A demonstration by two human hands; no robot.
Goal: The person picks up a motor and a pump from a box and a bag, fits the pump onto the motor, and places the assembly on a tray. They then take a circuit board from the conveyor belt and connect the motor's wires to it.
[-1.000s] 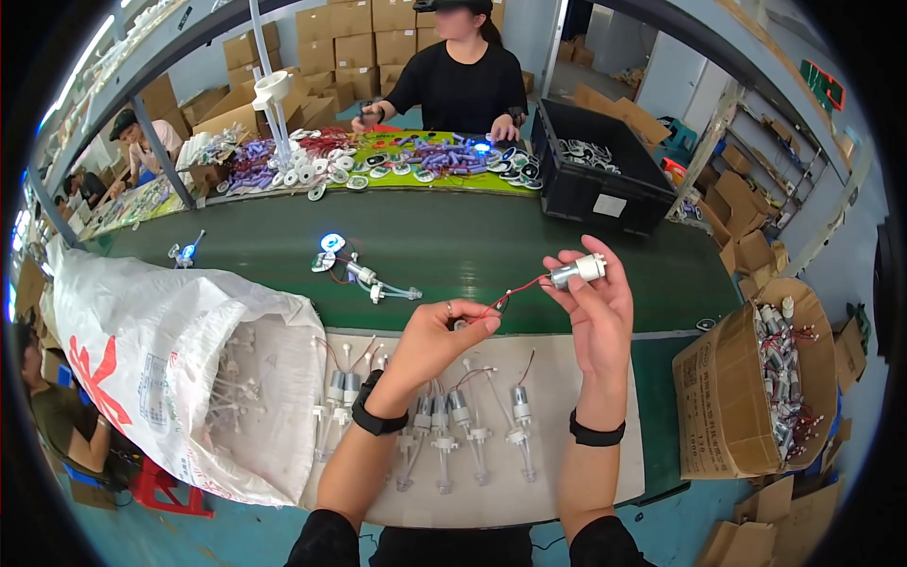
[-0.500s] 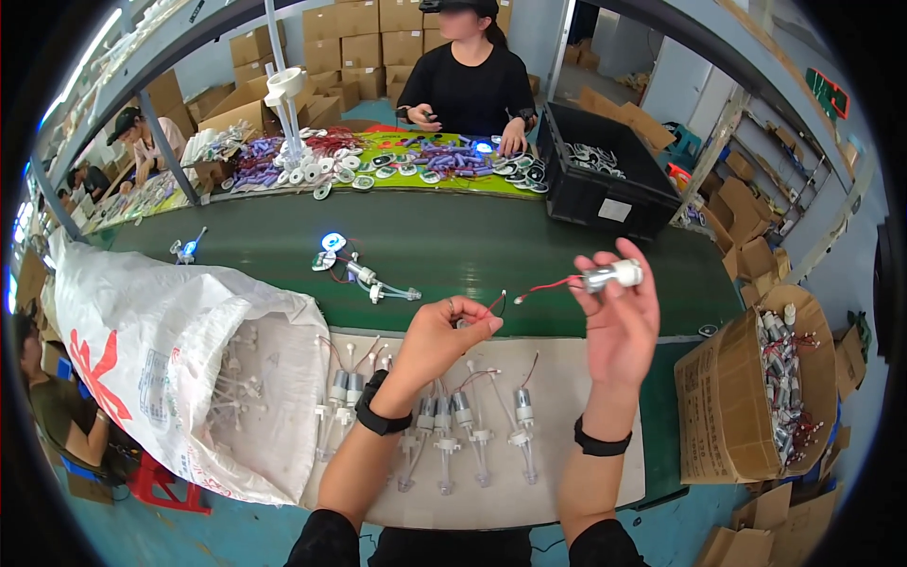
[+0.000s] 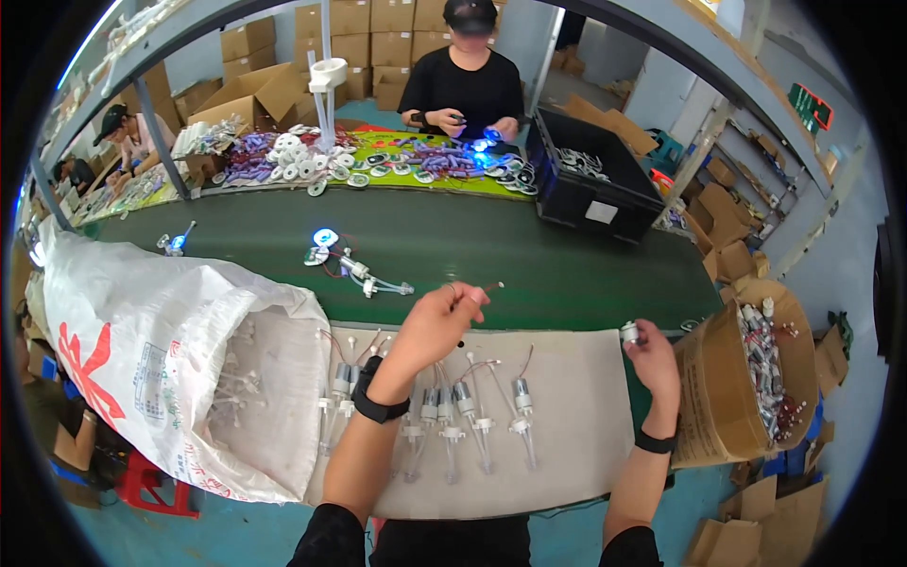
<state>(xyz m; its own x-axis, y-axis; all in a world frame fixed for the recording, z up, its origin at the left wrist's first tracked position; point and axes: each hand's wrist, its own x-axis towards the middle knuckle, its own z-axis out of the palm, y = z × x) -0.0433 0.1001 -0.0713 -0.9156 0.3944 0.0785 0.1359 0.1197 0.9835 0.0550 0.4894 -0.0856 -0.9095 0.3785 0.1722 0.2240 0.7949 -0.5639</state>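
By the fingers (image 3: 643, 334) of the right hand (image 3: 654, 359), a small motor (image 3: 629, 332) is gripped; it is held out to the left of the palm, near the right edge of a beige sheet (image 3: 586, 416). A short, rounded white end is shown toward the camera, while most of the rest of the motor is hidden by the fingers. By the curled fingers of the left hand (image 3: 436, 329), a thin reddish lead (image 3: 490, 287) is pinched, its pale tip left poking out to the right; what else may be enclosed in that hand cannot be told.

Below and between the hands, silver motor assemblies (image 3: 521, 395) with white fittings and clear tubes are laid out on the sheet, by which the tabletop is covered. To the left, a white sack (image 3: 142, 354) is spread open, with pale tubed parts (image 3: 241, 378) seen inside. Just beside the right hand, a carton (image 3: 709, 402) is filled with loose motors (image 3: 770, 364).

Beyond the sheet, a blue-lit assembly (image 3: 354, 266) is carried on a green belt (image 3: 529, 265). Across it, a glowing piece is handled by a co-worker (image 3: 463, 90), beside whom a black bin (image 3: 597, 213) is placed.
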